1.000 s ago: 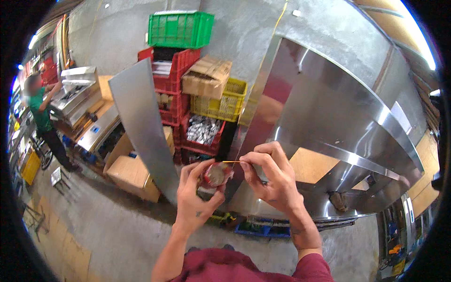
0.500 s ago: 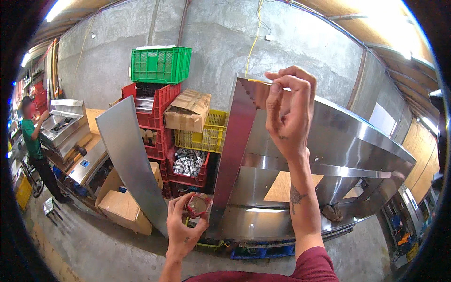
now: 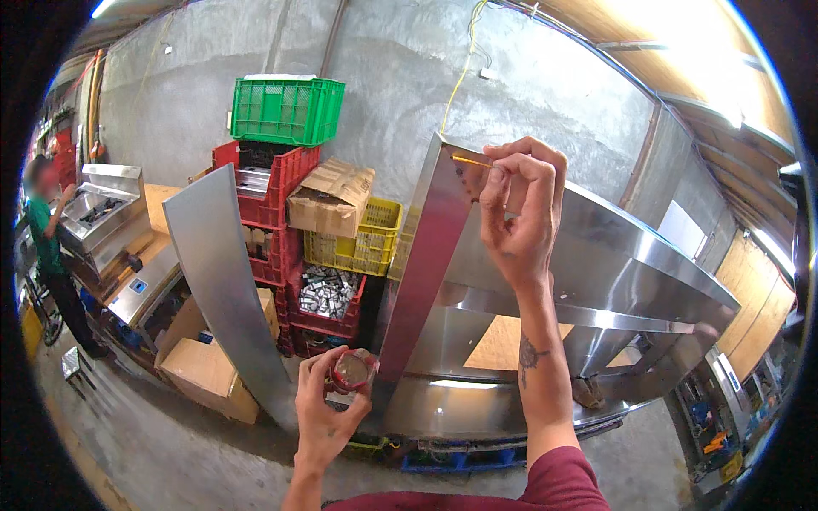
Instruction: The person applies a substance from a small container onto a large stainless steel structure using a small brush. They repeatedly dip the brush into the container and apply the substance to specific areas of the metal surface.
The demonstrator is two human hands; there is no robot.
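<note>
Pinched between the fingertips of my right hand (image 3: 527, 217) is a thin yellow-orange stick (image 3: 470, 161). Its far end lies at the upper part of a tall stainless steel panel (image 3: 422, 264), by a cluster of dark spots; whether it touches the metal I cannot tell. Lower down, my left hand (image 3: 325, 422) grips a small round tub (image 3: 352, 371) with a reddish rim and grey-brown contents, tilted so its top shows. This tub sits just left of the panel's lower part. The panel belongs to a large stainless steel frame (image 3: 613, 255) reaching away to the right.
A loose metal sheet (image 3: 217, 272) leans at the left, beside a cardboard box (image 3: 204, 375). Behind stand stacked red crates (image 3: 277, 183), a green crate (image 3: 285, 111) and a yellow crate (image 3: 341, 249). A person in green (image 3: 47, 230) stands far left. Blue supports (image 3: 460, 458) lie under the frame.
The stick's tip has moved from the panel's top edge down onto the area of dark spots. My left hand still holds the tub beside the panel. The whole view has shifted slightly.
</note>
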